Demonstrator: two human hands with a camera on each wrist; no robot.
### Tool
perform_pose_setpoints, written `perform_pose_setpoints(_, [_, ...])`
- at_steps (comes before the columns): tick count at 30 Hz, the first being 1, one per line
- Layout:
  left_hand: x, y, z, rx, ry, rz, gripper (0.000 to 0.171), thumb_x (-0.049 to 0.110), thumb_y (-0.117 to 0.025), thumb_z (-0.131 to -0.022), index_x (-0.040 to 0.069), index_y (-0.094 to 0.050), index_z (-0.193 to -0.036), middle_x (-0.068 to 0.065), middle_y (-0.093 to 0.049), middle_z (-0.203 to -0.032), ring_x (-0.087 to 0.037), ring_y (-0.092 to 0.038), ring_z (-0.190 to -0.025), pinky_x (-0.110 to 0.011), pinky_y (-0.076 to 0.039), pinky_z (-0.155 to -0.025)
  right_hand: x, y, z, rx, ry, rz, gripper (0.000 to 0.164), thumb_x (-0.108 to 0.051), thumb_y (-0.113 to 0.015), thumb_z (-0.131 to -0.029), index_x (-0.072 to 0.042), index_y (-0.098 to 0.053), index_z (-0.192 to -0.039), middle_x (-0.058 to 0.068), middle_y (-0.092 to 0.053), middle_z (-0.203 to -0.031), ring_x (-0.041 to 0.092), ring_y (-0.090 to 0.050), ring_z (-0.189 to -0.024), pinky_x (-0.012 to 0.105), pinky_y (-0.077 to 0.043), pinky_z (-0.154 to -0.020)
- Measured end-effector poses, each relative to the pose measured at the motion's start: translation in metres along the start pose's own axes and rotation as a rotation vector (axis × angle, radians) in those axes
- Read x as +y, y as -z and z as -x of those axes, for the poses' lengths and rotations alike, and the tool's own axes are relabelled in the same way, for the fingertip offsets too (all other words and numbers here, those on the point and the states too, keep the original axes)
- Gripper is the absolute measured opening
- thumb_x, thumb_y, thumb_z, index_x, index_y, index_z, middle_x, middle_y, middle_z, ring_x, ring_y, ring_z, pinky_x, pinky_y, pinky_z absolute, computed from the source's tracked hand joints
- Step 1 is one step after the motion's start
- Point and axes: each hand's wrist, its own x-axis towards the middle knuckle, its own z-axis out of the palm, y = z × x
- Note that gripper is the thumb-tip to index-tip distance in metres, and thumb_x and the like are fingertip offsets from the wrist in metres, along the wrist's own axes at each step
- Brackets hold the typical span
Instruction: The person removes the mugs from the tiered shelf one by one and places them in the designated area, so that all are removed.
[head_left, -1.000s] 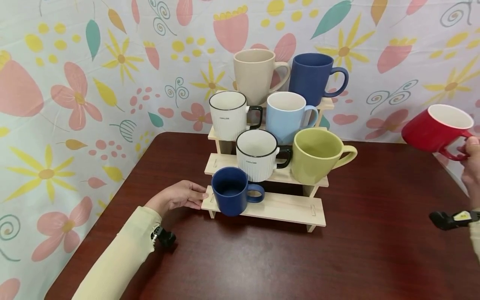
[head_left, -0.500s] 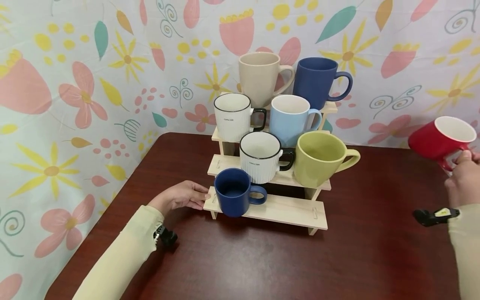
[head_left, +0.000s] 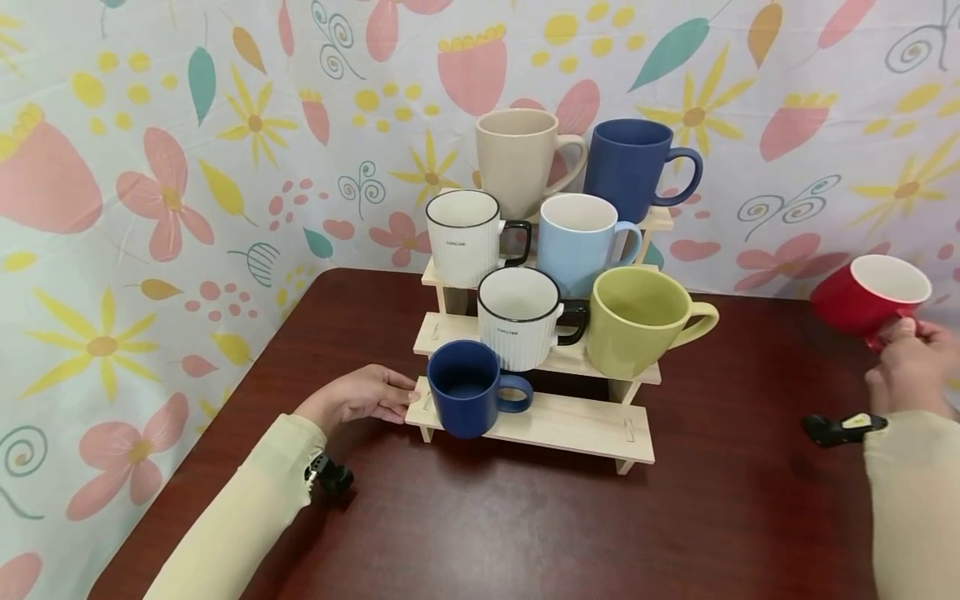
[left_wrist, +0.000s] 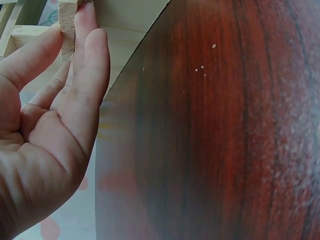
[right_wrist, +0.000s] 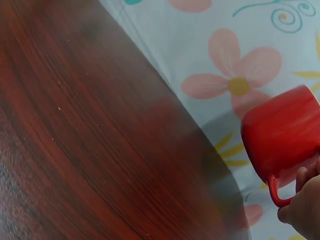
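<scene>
My left hand (head_left: 365, 393) pinches the left end of the lowest shelf on a wooden tiered rack (head_left: 570, 423); in the left wrist view, thumb and fingers sit on either side of the board's edge (left_wrist: 67, 30). My right hand (head_left: 915, 367) grips a red mug (head_left: 855, 300) by its handle, held tilted in the air at the far right. The right wrist view shows the red mug (right_wrist: 282, 132) with fingers at its handle. On the lowest shelf, near my left hand, stands a dark blue mug (head_left: 463, 400).
Higher on the rack stand two white ribbed mugs (head_left: 517, 333), a green mug (head_left: 633, 329), a light blue mug (head_left: 573, 250), a beige mug (head_left: 513, 162) and another blue mug (head_left: 626, 171). A flowered cloth (head_left: 225, 208) hangs behind the dark wooden table (head_left: 465, 533).
My right hand has come leftward and lower with the red mug, and more of the forearm shows. My left hand stays on the shelf end. The head view has shifted slightly.
</scene>
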Motion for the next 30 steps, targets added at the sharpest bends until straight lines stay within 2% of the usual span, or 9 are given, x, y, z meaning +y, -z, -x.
perform_pose_setpoints(6, [-0.003,0.000,0.002,0.000,-0.008,0.006,0.046,0.005,-0.057,-0.102,-0.019,-0.047,-0.140,0.004,-0.072,-0.082,-0.005,-0.068,-0.070,-0.021,-0.061,-0.072,0.005,-0.004,-0.004,0.041,-0.009,0.055,0.017,-0.009,-0.056,-0.103,-0.014,-0.046,-0.091,-0.002,-0.048,-0.062,0.009,-0.043,-0.060,0.016,-0.036,-0.047])
perform_pose_setpoints(13, [-0.002,0.000,0.001,-0.004,-0.010,0.006,0.045,0.005,-0.057,-0.102,-0.020,-0.048,-0.139,0.005,-0.072,-0.080,-0.004,-0.068,-0.071,-0.020,-0.061,-0.072,0.011,0.001,-0.006,0.046,-0.020,-0.028,0.019,-0.008,-0.057,-0.103,-0.012,-0.044,-0.089,0.000,-0.046,-0.058,0.010,-0.042,-0.052,0.017,-0.035,-0.044])
perform_pose_setpoints(16, [-0.003,-0.001,0.001,-0.003,-0.009,0.014,0.046,0.005,-0.057,-0.102,-0.020,-0.047,-0.139,0.005,-0.072,-0.081,-0.004,-0.068,-0.071,-0.020,-0.060,-0.072,0.013,0.003,-0.008,0.062,-0.035,-0.013,0.018,-0.009,-0.057,-0.102,-0.013,-0.045,-0.090,-0.002,-0.046,-0.062,0.009,-0.043,-0.052,0.017,-0.037,-0.044])
perform_pose_setpoints(22, [-0.004,0.002,0.002,0.000,-0.013,0.021,0.046,0.004,-0.056,-0.102,-0.020,-0.046,-0.140,0.005,-0.072,-0.081,-0.005,-0.068,-0.071,-0.020,-0.060,-0.072,0.017,0.001,-0.011,0.075,-0.048,0.059,0.016,-0.010,-0.059,-0.102,-0.015,-0.048,-0.092,-0.004,-0.048,-0.072,0.007,-0.046,-0.057,0.015,-0.040,-0.046])
perform_pose_setpoints(30, [-0.002,0.001,0.001,-0.032,-0.024,0.021,0.046,0.005,-0.057,-0.101,-0.020,-0.048,-0.138,0.005,-0.073,-0.082,-0.005,-0.069,-0.072,-0.020,-0.060,-0.073,0.017,0.006,-0.013,0.061,-0.076,0.037,0.013,-0.014,-0.058,-0.102,-0.017,-0.047,-0.096,-0.005,-0.053,-0.074,0.005,-0.050,-0.066,0.015,-0.043,-0.048])
